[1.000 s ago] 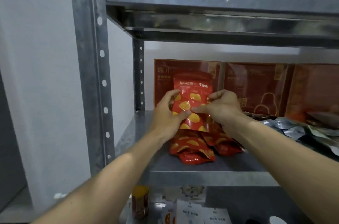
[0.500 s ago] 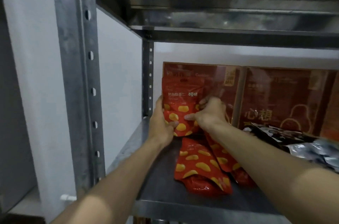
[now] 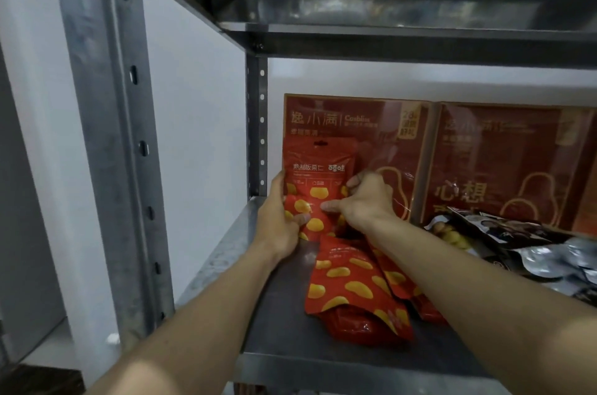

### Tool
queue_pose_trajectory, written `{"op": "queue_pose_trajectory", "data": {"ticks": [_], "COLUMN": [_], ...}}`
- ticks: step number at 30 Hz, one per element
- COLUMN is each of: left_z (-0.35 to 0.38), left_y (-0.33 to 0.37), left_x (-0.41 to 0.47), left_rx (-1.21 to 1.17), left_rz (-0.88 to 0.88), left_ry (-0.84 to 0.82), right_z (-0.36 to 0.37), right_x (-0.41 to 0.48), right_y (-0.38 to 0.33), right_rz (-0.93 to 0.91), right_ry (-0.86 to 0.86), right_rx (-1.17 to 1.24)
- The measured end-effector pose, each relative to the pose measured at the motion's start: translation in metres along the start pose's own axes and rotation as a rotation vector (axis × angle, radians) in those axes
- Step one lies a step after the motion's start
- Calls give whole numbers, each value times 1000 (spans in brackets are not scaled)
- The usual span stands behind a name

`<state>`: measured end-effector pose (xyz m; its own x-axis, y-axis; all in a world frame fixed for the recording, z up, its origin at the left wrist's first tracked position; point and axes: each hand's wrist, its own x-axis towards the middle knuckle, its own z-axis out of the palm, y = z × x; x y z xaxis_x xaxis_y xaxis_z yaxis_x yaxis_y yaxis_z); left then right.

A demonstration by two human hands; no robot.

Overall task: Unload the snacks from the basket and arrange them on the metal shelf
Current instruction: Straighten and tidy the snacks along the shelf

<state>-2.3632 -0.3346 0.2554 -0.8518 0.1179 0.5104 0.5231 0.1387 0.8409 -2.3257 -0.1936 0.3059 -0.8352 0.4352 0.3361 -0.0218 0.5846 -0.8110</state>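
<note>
Red snack pouch [image 3: 318, 175] upright at frame centre on metal shelf [image 3: 226, 252], against red box [image 3: 387, 136]. Left hand [image 3: 281, 223] grips pouch's left edge; right hand [image 3: 361, 204] pinches its right side. Matching pouches [image 3: 352, 288] flat below centre; silver packets [image 3: 549, 259] at right edge.

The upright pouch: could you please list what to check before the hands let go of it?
1. Pouch stands upright: ok.
2. Left hand and right hand both grip it: ok.
3. Its bottom rests on the shelf: cannot tell, the hands hide it.
4. Box stands behind as a backstop: ok.
5. Its foot is free of the flat pouches: not ok, one lies right at it.
</note>
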Motion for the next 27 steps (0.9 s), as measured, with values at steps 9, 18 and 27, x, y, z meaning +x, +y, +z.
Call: {"op": "queue_pose_trajectory", "data": {"ticks": [9, 18, 27], "left_z": [-2, -20, -18], "left_y": [6, 28, 59], "left_x": [-5, -40, -85], "left_rx": [69, 177, 30], "left_rz": [-45, -210, -309], "left_ry": [25, -43, -426], "right_z": [-8, -44, -61], "right_x": [-10, -57, -119], "right_y": [0, -11, -23], "right_rz": [9, -75, -5], "right_ry": [-29, -115, -216], "right_rx": [-42, -218, -633]}}
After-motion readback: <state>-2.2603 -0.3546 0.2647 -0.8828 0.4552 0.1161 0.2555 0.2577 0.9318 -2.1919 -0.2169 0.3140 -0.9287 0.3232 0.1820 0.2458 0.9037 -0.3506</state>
